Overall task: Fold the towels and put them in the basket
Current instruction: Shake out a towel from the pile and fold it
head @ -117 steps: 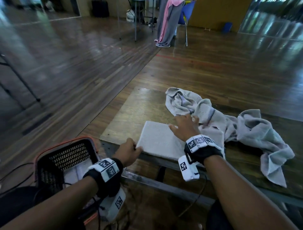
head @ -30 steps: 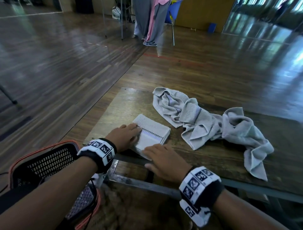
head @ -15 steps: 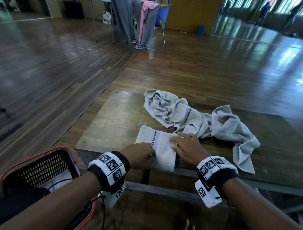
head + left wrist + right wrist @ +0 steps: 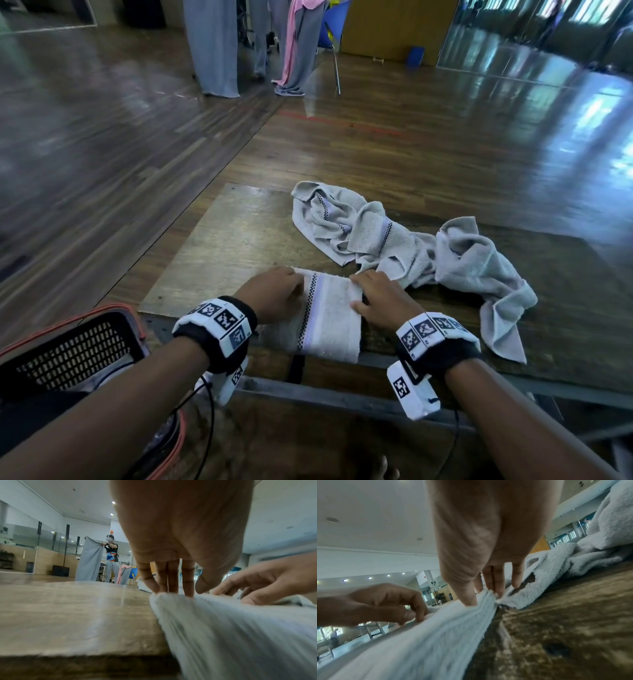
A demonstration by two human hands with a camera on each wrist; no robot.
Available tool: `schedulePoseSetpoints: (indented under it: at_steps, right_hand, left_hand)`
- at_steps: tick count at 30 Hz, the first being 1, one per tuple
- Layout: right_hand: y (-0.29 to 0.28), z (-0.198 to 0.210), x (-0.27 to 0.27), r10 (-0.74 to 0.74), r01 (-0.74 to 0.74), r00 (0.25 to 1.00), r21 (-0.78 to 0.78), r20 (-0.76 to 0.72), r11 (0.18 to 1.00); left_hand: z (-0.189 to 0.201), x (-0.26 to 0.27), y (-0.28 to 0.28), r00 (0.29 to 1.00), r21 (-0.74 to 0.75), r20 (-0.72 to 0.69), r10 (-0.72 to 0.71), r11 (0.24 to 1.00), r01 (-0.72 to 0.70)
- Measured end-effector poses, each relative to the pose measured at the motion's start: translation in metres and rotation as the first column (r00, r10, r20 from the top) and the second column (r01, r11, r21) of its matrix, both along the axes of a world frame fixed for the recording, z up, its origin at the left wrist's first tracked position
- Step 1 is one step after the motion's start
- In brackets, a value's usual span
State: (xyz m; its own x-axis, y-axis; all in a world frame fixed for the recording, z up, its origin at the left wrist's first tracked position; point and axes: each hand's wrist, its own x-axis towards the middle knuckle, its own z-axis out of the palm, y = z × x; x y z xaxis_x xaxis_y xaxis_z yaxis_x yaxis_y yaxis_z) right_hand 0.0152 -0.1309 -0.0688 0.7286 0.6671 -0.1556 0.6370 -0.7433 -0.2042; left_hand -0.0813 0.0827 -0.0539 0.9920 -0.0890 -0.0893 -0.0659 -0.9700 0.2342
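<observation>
Pinching the far corners of the folded towel [image 4: 327,313], left hand [image 4: 274,294] at 9 o'clock and right hand [image 4: 378,296] at 3, one slip could undo the fold.

Bright window glare on the floor [image 4: 513,144]; wrist views blurred, edges warped.

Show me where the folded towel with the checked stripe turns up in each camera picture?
Head: folded towel low centre, at the table edge, between both hands.
Left wrist: lower right, blurred.
Right wrist: a band from lower left to centre.
Shared landmark: crumpled towels, beyond it in each view.
</observation>
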Motion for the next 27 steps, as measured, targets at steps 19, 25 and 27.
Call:
schedulePoseSetpoints:
  at_steps: [19,25,27]
  right_hand:
    - [0.004,-0.001,0.001,-0.036,0.037,0.999,0.274,-0.009,0.961]
    - [0.005,0.001,-0.002,-0.083,0.098,0.995,0.312,-0.059,0.945]
    - [0.006,0.003,-0.002,-0.091,0.102,0.995,0.307,-0.052,0.946]
  left_hand:
    - [-0.018,0.0,0.009,0.996,0.048,0.079,0.034,0.998,-0.038]
    - [-0.026,0.001,0.008,0.992,0.068,0.126,0.021,0.997,-0.029]
    - [-0.025,0.002,0.009,0.99,0.035,0.134,0.033,0.999,-0.038]
